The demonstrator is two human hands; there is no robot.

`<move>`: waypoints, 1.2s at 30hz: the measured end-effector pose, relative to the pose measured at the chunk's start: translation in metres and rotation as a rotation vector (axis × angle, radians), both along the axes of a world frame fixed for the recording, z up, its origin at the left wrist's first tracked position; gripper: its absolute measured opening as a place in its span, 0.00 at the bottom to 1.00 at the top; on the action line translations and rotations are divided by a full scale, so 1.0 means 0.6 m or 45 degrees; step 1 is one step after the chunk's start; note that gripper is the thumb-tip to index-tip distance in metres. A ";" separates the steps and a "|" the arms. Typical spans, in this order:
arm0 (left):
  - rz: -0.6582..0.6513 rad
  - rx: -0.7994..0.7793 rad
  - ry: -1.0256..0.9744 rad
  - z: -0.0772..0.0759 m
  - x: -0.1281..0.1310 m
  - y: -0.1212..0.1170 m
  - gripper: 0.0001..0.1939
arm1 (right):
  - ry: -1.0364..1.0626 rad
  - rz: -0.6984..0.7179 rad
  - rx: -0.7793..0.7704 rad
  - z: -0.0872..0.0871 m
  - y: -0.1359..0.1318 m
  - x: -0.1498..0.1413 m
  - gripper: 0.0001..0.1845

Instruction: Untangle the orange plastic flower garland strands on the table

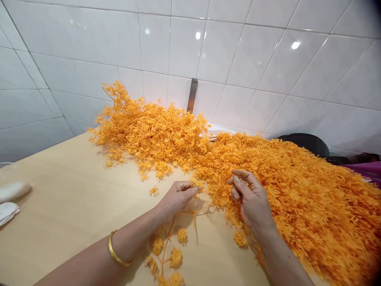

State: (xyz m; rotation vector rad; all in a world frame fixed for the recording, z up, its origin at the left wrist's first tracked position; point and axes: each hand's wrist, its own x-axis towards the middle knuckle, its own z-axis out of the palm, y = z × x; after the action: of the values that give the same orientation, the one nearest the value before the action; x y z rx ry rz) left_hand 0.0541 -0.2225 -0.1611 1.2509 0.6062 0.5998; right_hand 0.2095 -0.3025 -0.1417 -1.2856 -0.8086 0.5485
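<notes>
My left hand (178,198), with a gold bangle on its wrist, pinches a small orange artificial flower (195,183) between thumb and forefinger. To its right, my right hand (251,196) is closed, thumb and fingertips together in front of the orange heap; whatever lies between them is too small to make out. Below my left hand an orange branched stem (171,228) with several round flower heads (176,257) runs toward the near table edge. One loose orange flower (154,191) lies on the tabletop, left of my left hand.
A large heap of orange artificial flowers (297,194) covers the right side, and another pile (154,135) lies at the back. Beyond the table (74,198) stands a tiled wall with a metal bracket (192,95). White objects (13,191) sit at far left, a black rounded object (308,143) behind the heap.
</notes>
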 end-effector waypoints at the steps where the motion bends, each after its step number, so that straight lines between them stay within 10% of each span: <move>1: -0.016 0.021 0.019 -0.001 0.000 0.000 0.16 | -0.019 0.047 -0.047 -0.001 0.000 -0.001 0.12; 10: -0.205 0.079 0.003 -0.015 0.004 0.005 0.13 | -0.764 0.313 -0.347 -0.012 0.010 -0.025 0.18; 20: -0.178 0.026 -0.036 -0.019 0.005 0.006 0.15 | -0.761 0.541 -0.290 -0.018 0.011 -0.037 0.13; 29: -0.170 0.263 0.239 -0.012 0.002 0.006 0.18 | -0.306 -0.252 -0.164 -0.006 0.000 0.009 0.17; 36: -0.245 0.273 0.160 -0.020 0.008 -0.004 0.18 | -0.636 0.262 -0.290 -0.010 0.007 -0.035 0.13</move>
State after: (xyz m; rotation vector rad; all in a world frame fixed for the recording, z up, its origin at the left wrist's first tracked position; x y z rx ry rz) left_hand 0.0589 -0.2252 -0.1732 1.5382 0.5273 0.4360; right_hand 0.1887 -0.2985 -0.1476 -1.5886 -1.3336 0.4970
